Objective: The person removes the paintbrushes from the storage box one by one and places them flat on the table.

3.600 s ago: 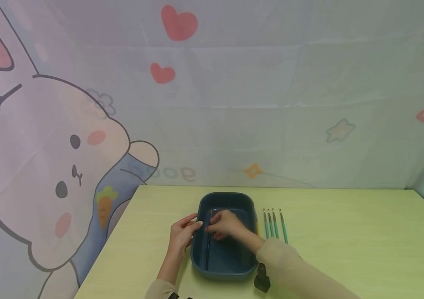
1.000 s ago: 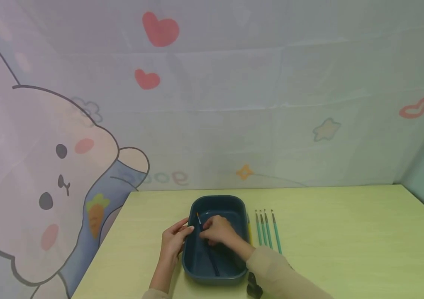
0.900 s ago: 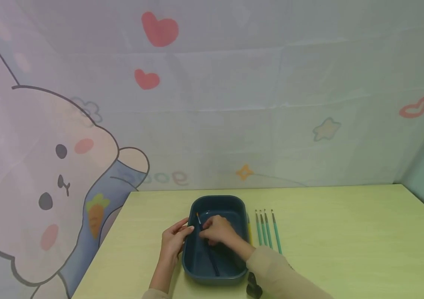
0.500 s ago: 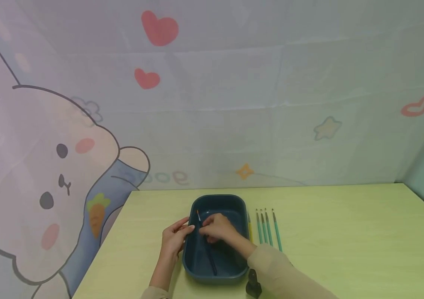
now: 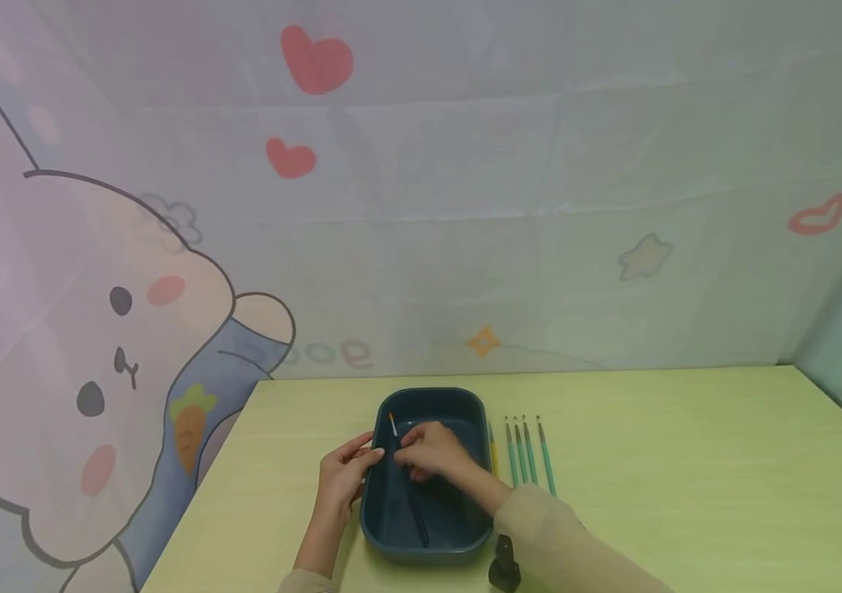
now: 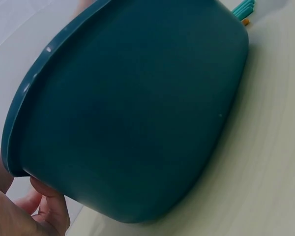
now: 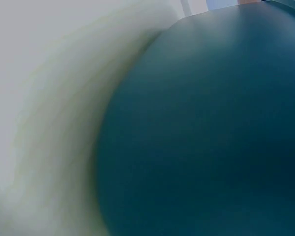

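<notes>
A dark blue rectangular tub (image 5: 428, 555) stands on the table in the head view. My left hand (image 5: 343, 476) grips its left rim, thumb over the edge and fingers outside; the left wrist view shows that hand (image 6: 27, 211) under the lip of the tub (image 6: 128, 113). Inside the tub, my right hand (image 5: 434, 451) pinches a paintbrush (image 5: 417, 517) with a dark handle and an orange-brown tip. The brush lies slanted, tip toward the far left. Only the outer wall of the tub (image 7: 201, 137) fills the right wrist view, so the right fingers are hidden there.
Several teal-handled brushes (image 5: 546, 461) lie side by side right of the tub. A yellow brush (image 5: 493, 451) lies close along the tub's right wall, partly hidden. The pale yellow-green table (image 5: 688, 461) ends at a printed cloth backdrop (image 5: 540, 206).
The paintbrush, earlier parallel to the tub's left wall, now slants with its handle end to the right. Within the last second it slid slightly toward the far end. The left hand keeps its grip.
</notes>
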The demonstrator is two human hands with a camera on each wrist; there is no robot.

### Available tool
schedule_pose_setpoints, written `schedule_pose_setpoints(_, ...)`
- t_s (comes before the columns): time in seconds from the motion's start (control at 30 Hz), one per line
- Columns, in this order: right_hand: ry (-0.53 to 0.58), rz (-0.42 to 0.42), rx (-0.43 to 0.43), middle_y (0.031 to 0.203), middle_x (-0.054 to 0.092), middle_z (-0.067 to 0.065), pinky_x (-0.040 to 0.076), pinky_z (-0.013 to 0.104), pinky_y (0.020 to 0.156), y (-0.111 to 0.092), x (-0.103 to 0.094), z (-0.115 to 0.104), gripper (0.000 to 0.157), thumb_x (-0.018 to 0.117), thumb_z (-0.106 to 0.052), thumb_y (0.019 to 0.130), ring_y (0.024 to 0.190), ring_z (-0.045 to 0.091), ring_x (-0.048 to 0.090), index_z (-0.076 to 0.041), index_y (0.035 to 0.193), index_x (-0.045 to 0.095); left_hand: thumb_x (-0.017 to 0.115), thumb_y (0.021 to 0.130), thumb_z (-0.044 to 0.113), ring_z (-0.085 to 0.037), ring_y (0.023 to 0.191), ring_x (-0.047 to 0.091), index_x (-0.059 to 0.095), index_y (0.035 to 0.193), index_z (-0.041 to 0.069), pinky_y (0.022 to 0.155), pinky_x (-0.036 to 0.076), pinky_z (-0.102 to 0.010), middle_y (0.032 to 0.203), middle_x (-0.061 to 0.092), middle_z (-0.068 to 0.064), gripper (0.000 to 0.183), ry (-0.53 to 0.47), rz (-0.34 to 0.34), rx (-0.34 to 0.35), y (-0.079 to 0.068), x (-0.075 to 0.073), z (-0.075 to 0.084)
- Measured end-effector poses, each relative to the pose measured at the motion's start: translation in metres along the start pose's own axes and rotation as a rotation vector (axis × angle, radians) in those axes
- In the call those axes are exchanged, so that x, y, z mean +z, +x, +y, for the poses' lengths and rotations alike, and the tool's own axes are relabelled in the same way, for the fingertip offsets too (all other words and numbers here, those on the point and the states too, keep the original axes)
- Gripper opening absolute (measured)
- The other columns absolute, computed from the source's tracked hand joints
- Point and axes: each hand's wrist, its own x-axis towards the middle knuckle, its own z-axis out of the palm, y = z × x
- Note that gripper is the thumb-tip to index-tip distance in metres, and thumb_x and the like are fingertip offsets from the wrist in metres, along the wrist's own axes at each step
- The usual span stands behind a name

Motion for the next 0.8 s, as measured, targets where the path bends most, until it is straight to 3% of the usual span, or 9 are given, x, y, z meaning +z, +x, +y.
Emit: schedule_pose_setpoints(0.8,0.074,0.008,-0.050,0.070,0.067,0.004,0.056,0.028,0.055,-0.014,-0.040,-0.007,0.031,0.069,-0.010,0.076,0.053,0.009,0.061,0.002,0.104,0.066,0.072,0.082,0.008,-0.005,0.061,0.059,0.058,0.128,-0.003,0.054,0.052,-0.021,0.079,0.059,0.004,0.049,-0.020,0.017,0.022,0.000,0.001,-0.003)
